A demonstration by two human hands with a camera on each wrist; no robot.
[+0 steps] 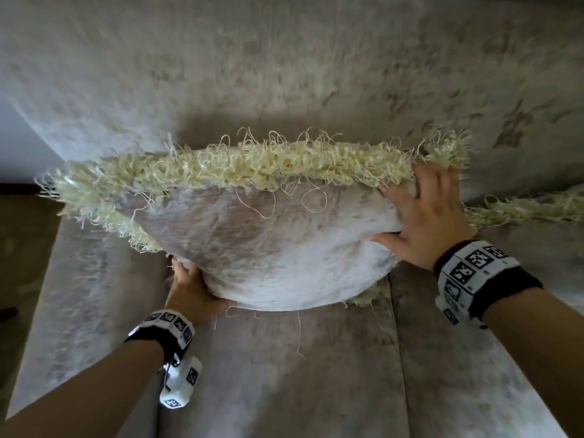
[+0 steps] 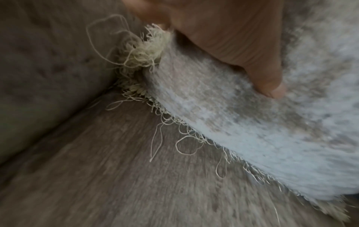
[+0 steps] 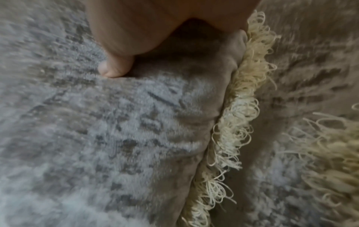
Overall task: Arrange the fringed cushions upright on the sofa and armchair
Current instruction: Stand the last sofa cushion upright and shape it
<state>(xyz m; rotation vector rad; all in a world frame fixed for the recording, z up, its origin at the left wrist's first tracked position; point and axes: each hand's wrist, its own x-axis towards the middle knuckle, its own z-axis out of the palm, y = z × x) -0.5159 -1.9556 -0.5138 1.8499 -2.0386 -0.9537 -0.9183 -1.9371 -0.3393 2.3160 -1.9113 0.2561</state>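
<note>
Seat: the sofa [image 1: 284, 358] holds everything here; its near seat pads are taupe, short-piled velvet, split by a seam running away from the viewer.
Left hand: the left hand [image 1: 192, 292] cups the lower left corner of the fringed cushion [image 1: 268, 241], palm under it, thumb on the front face; the fingers behind are hidden.
Left wrist view: only here does the thumb [image 2: 258, 76] show pressing a dent into the cushion's front, with the bottom fringe [image 2: 174, 122] trailing loose loops onto the seat, in the corner where seat and side padding meet.
Cushion: grey-white, mottled plush, plump and rounded, edged all round with cream looped fringe [image 1: 252, 165]; it stands roughly upright on the seat at the sofa's left end, top tilted toward the viewer, close before the backrest [image 1: 284, 58].
Right hand: the right hand [image 1: 423, 213] grips the cushion's upper right edge, fingers spread up over the fringe, thumb dug into the front fabric.
Right wrist view: shows the side seam puckered under that grip, and the thumb [image 3: 114, 67] sunk in the pile.
Second cushion: a second cushion [image 1: 531, 207], same fringe, lies just to the right, mostly out of frame in the head view.
Back: same worn, patchy velvet.
</note>
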